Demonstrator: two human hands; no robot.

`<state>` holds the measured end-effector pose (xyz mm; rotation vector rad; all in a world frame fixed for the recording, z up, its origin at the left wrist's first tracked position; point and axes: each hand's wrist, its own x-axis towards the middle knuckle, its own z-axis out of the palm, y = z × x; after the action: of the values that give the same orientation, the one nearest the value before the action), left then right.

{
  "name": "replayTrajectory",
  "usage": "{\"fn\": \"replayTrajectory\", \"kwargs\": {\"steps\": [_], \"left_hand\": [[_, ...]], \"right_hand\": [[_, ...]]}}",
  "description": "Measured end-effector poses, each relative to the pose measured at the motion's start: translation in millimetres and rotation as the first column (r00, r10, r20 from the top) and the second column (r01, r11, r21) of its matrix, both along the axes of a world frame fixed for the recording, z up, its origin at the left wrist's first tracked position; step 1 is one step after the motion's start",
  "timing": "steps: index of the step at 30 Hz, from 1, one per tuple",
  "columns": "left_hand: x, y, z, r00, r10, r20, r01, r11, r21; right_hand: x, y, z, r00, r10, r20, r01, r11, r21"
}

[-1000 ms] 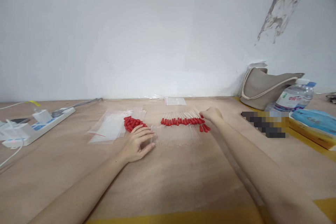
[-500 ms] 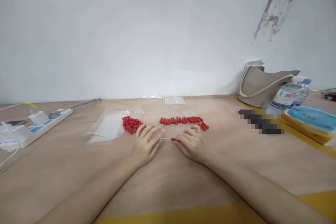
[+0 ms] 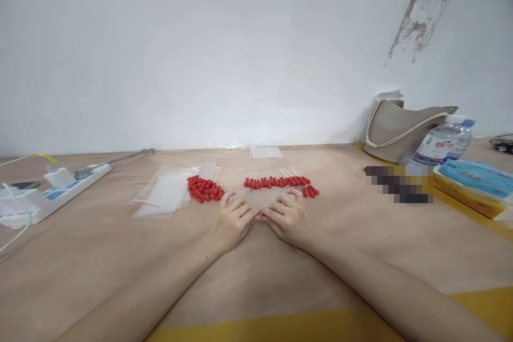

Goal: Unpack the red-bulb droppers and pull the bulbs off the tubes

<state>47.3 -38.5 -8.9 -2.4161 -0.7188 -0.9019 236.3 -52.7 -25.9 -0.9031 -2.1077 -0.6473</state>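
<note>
My left hand [image 3: 234, 221] and my right hand [image 3: 286, 219] meet fingertip to fingertip at the near edge of a row of clear glass tubes [image 3: 264, 196]. Between the fingertips I pinch a thin tube with a red cap, mostly hidden. Behind them several tubes wear red rubber caps [image 3: 278, 181] in a line. A heap of loose red caps [image 3: 203, 189] lies just left of my left hand. Both hands' fingers are curled together.
Clear zip bags [image 3: 164, 196] lie left of the caps and a small one [image 3: 266, 152] by the wall. A white power strip [image 3: 56, 192] sits far left. At right stand a grey bag [image 3: 401, 128], a water bottle [image 3: 444, 144] and a blue packet [image 3: 476, 179].
My right hand came back from the far end of the capped row with a red cap and joined my left hand at the near edge of the tubes.
</note>
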Motion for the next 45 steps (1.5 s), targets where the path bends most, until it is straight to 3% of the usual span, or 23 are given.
{"fn": "replayTrajectory", "kwargs": {"steps": [5,15,24,28,31,34,36,39,42,45], "left_hand": [[-0.7,-5.7,3.1,0.998,0.021,-0.053,-0.023,0.999,-0.049],[-6.4,-10.6,2.9,1.0,0.021,0.019,-0.016,0.968,-0.251],[-10.4,-15.6,4.4,0.999,0.021,0.041,-0.007,0.953,-0.304],[-28.8,-5.2,3.9,0.989,0.104,0.108,-0.062,0.939,-0.337],[-41.2,7.6,3.0,0.958,0.195,0.212,-0.097,0.911,-0.4],[-42.9,17.0,1.3,0.949,0.193,0.248,-0.064,0.892,-0.448],[-40.7,20.8,-0.3,0.955,0.192,0.228,-0.078,0.899,-0.431],[-38.0,24.8,-2.2,0.955,0.2,0.219,-0.113,0.927,-0.358],[-37.4,28.0,-2.5,0.953,0.188,0.239,-0.112,0.948,-0.3],[-37.6,30.9,-3.4,0.956,0.166,0.241,-0.105,0.963,-0.247]], "right_hand": [[-0.6,-7.2,5.3,0.999,-0.01,0.043,0.007,0.997,0.073],[5.3,-6.7,0.5,0.998,0.043,0.054,-0.056,0.958,0.28],[9.4,-13.3,2.4,0.992,0.082,0.095,-0.102,0.967,0.232],[23.1,-7.4,6.5,0.998,-0.059,0.002,0.057,0.966,0.252],[38.6,4.7,10.7,0.967,-0.154,-0.205,0.175,0.981,0.087],[58.6,19.3,14.2,0.878,-0.195,-0.438,0.095,0.966,-0.24],[76.1,28.1,15.3,0.785,-0.341,-0.517,0.111,0.899,-0.425],[104.2,39.1,14.4,0.639,-0.577,-0.508,0.173,0.752,-0.636],[123.1,47.8,9.6,0.555,-0.635,-0.537,0.069,0.679,-0.731],[129.6,53.5,2.9,0.488,-0.644,-0.589,0.022,0.683,-0.73]]}}
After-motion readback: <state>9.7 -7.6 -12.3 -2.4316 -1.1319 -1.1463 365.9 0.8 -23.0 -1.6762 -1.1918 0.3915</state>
